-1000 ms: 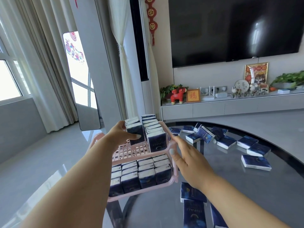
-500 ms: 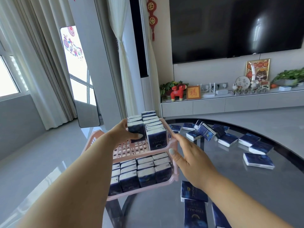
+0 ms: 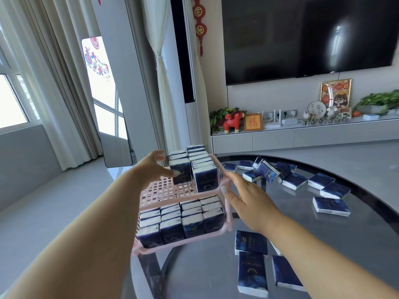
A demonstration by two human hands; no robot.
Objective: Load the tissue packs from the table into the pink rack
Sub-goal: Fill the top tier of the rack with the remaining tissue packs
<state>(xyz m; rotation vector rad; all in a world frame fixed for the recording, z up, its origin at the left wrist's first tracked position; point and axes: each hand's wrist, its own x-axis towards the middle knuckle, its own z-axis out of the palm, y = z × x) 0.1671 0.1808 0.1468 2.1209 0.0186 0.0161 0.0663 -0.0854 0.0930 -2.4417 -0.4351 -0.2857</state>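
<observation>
Fingers (image 3: 172, 172) perhaps touching glossy pack (image 3: 181, 174), latticed pink rack (image 3: 164, 192)

A dark television (image 3: 308, 37) at one o'clock — below it a low cabinet (image 3: 302, 138) carrying a red toy (image 3: 233, 121) and plants (image 3: 380, 101).

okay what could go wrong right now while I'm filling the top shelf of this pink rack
The pink rack seems to sit near the table's edge, so a hard push might slide it off. On the upper shelf, the front pack under your left hand has open grid in front and could tip forward. Your right forearm hangs over the loose packs and may sweep them.
</observation>
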